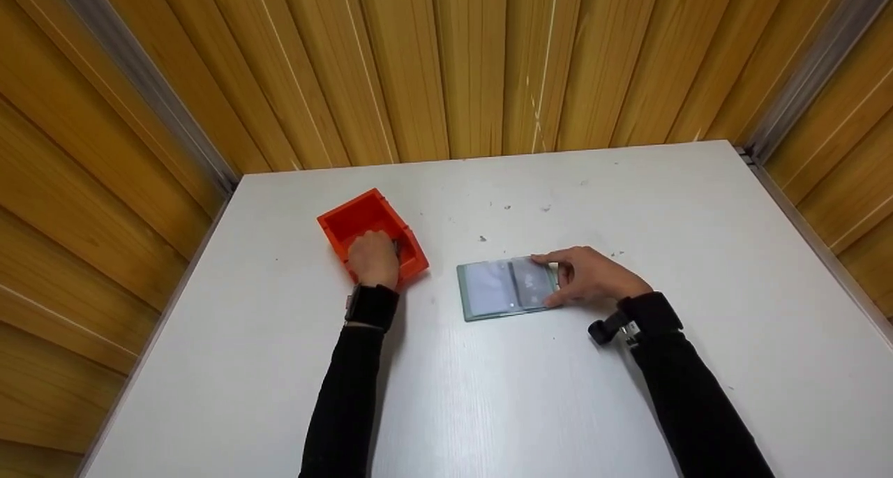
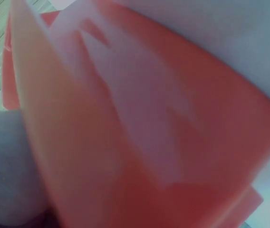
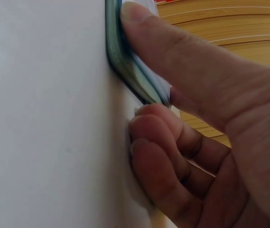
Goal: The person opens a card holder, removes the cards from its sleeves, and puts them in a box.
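Note:
A red-orange plastic bin [image 1: 415, 244] stands on the table at left of centre, and my left hand [image 1: 374, 258] reaches down into it. Its fingertips are hidden, so I cannot tell what they hold; a small dark thing [image 1: 396, 248] shows beside the hand. In the left wrist view the bin's wall [image 2: 211, 118] fills most of the picture, blurred. An open card holder [image 1: 490, 287] with clear sleeves and a green cover lies on the table. My right hand [image 1: 593, 275] grips its right end, the thumb [image 3: 173, 52] on the sleeves and the other fingers curled by the edge.
The white table [image 1: 516, 394] carries small dark marks beyond the card holder. Wood-patterned panels [image 1: 474, 66] rise behind it and at both sides. A small black camera [image 1: 607, 329] juts from the right wrist strap, low over the table.

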Demonstrator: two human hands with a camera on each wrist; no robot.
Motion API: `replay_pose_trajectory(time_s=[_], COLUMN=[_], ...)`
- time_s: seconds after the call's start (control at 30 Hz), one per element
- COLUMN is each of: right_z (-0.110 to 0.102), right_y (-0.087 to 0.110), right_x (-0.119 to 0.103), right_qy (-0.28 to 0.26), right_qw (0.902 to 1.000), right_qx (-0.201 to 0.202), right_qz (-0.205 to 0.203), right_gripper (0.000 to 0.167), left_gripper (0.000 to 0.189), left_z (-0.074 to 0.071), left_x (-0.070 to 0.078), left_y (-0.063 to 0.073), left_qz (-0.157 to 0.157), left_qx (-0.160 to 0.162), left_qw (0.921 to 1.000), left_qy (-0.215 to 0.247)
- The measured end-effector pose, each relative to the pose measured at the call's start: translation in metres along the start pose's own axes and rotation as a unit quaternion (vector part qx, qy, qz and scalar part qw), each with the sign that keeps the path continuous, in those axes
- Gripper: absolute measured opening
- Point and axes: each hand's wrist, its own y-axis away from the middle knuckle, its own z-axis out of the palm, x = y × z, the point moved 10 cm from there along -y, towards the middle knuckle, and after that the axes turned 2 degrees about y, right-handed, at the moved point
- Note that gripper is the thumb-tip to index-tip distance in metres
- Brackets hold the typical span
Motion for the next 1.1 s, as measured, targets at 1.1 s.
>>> replay_pose_trajectory(time_s=[1.1], right_z=[0.000], right_y=[0.001], right_x=[-0.003], right_qy=[0.015], right_qw=[0.9999], right_qx=[0.000], right_qz=[-0.008], right_gripper=[0.082], left_gripper=[0.020], left_z=[-0.052], left_x=[0.088], left_y=[0.042], left_qz=[0.212], left_qx=[-0.018], left_qw=[0.9342], left_qy=[0.286])
